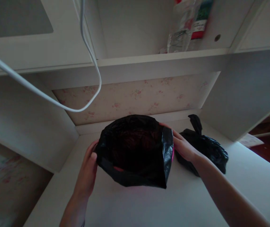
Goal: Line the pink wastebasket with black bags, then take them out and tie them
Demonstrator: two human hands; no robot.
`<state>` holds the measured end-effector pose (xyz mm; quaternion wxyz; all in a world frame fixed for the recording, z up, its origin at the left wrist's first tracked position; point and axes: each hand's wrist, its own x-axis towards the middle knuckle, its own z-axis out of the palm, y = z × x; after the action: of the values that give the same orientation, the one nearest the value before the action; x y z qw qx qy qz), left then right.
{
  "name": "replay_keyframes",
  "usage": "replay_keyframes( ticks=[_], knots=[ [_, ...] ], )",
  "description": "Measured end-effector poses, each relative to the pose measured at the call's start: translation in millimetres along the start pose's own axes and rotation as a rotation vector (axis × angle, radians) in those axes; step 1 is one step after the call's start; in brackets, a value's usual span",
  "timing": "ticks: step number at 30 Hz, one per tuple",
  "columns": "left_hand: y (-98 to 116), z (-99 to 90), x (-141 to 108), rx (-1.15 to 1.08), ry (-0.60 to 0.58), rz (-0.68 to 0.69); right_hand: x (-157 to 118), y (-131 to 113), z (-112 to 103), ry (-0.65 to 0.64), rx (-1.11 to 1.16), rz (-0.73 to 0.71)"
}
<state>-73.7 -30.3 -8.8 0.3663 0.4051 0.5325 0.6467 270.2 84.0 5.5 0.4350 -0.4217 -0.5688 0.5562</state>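
A black plastic bag (135, 179) stands wide open in the middle, its mouth facing me and its inside dark. Bits of pink show at its right side and near the front rim. My left hand (87, 168) grips the bag's left edge, thumb in front, with the other fingers partly hidden behind it. On the opposite side, my right hand (180, 145) holds the right edge, its fingers reaching along the outside toward the back. Just beyond my right hand lies a second black bag (211, 153), tied in a knot at the top.
Both bags are on a white desk (130, 211) against flowered wallpaper (137, 94). A white cable (42, 94) hangs in a loop at upper left. Bottles (180, 36) stand on the shelf (135, 60) above. White side panels flank the desk; a paper (250, 140) lies at right.
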Motion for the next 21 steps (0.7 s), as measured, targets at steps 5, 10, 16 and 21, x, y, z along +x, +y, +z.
replay_keyframes(
  ticks=[5, 10, 16, 21],
  knots=[
    [10.3, 7.1, 24.4, -0.149, -0.066, -0.258, 10.5, -4.0, -4.2, -0.050, 0.160, 0.030],
    [8.9, 10.2, 58.4, -0.185, -0.160, -0.350, 25.6, -19.6, -10.1, -0.034, 0.266, 0.116],
    [5.7, 22.3, 86.1, -0.138, -0.146, -0.223, 46.9, -18.1, 3.2, 0.001, 0.127, 0.099],
    [11.4, 24.1, 97.4, -0.051, -0.017, -0.074, 52.5, -13.7, 4.8, 0.081, 0.048, -0.022]
  ],
)
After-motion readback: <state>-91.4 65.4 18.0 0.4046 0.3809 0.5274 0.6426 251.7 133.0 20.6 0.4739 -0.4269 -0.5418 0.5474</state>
